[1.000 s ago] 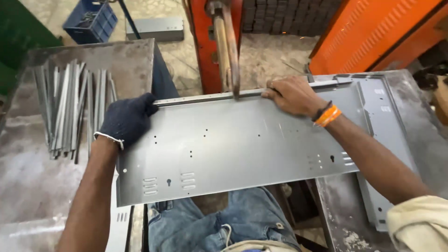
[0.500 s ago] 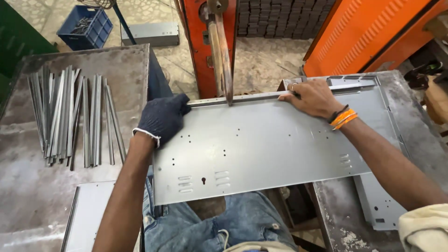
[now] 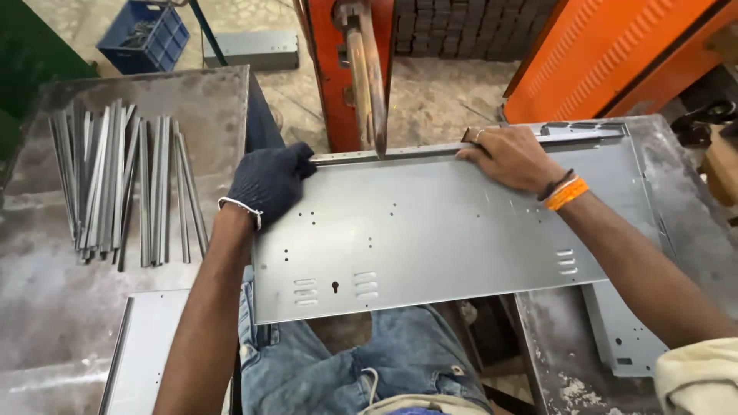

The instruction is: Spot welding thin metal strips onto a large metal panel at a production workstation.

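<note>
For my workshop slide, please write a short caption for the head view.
Gloved left hand and bare right hand hold a grey metal panel under the machine's arm.

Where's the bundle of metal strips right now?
Head view: the metal strips lie on the left table, just left of the gloved left hand.
</note>
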